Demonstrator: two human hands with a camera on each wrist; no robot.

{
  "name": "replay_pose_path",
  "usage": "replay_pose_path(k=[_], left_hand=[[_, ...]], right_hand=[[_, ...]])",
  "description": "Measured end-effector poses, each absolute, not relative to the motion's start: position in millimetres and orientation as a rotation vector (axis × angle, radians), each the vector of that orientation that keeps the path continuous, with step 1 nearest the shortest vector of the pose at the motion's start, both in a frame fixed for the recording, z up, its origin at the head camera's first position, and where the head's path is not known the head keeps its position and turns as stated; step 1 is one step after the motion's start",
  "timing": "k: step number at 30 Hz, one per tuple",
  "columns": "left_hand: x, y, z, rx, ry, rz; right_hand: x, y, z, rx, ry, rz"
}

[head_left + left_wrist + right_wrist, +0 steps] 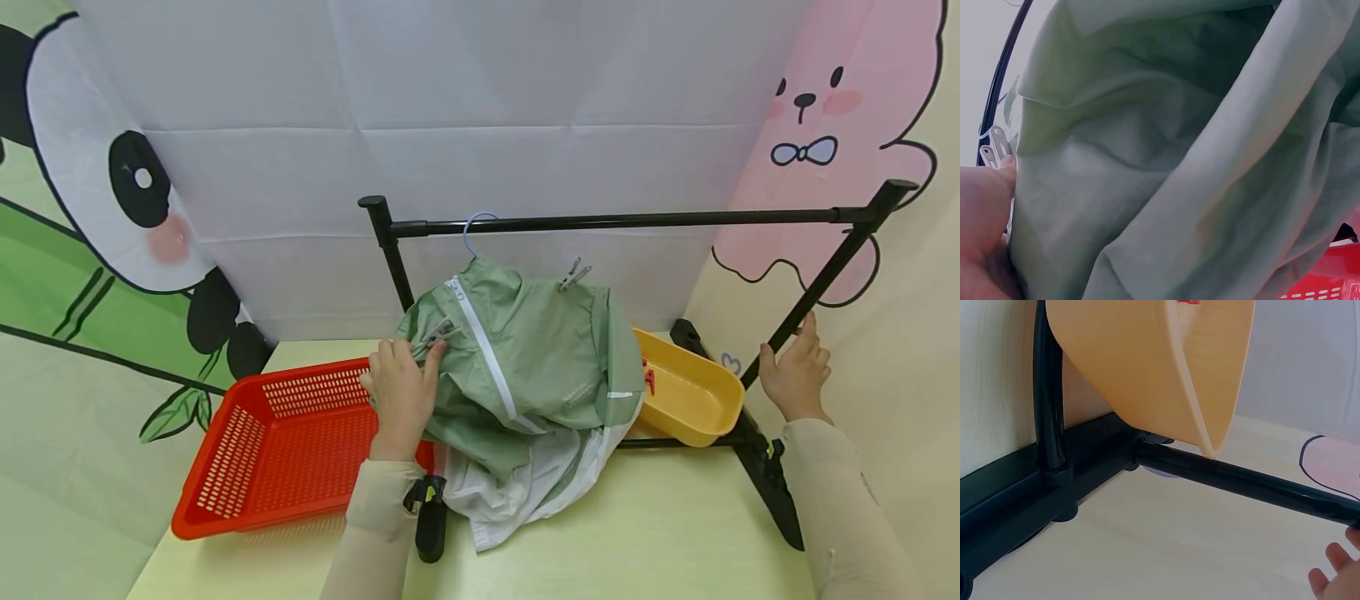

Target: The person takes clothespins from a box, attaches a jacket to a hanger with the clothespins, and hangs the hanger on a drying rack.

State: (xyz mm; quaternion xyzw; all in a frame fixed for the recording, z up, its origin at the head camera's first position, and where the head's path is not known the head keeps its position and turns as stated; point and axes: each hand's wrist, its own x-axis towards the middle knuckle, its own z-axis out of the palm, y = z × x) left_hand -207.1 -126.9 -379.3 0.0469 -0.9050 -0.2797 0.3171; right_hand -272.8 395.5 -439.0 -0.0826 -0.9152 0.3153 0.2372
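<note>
A green and white zip jacket (517,358) hangs on a light blue hanger (480,218) from the top bar of a black rack (630,222). My left hand (401,392) holds the jacket at its left shoulder, thumb in front, beside a grey clothespin (437,333). In the left wrist view that clothespin (999,142) shows right by a fingertip, with jacket cloth (1147,150) filling most of the frame. A second clothespin (573,275) sits on the other shoulder. My right hand (798,375) grips the rack's right post (817,287), thumb and fingers on either side.
A red basket (300,450) stands on the table at the left, partly behind my left arm. The yellow bin (697,392), holding small red pieces (648,379), sits beside the jacket near the right post. The rack's black feet (776,492) rest on the table.
</note>
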Motion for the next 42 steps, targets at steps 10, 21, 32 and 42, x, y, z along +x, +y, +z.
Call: replay_pose_path(k=[10,21,32,42], left_hand=[[-205.7,-129.5,-382.0,0.079,-2.364,-0.705],[-206.1,-133.7,-386.1,0.079,-2.326,-0.719],[-205.1,-143.6,-386.6,0.102,-2.328,-0.74],[-200.3,-150.8,-386.8,0.145,-2.459,-0.736]], right_hand=[[-270.4,393.5,-437.8,-0.235,-2.518,0.859],[-271.4,395.4,-438.8,-0.235,-2.543,0.835],[-270.7,395.6,-441.2,-0.194,-2.547,0.819],[-264.8,392.0,-447.9,-0.177,-2.565,0.805]])
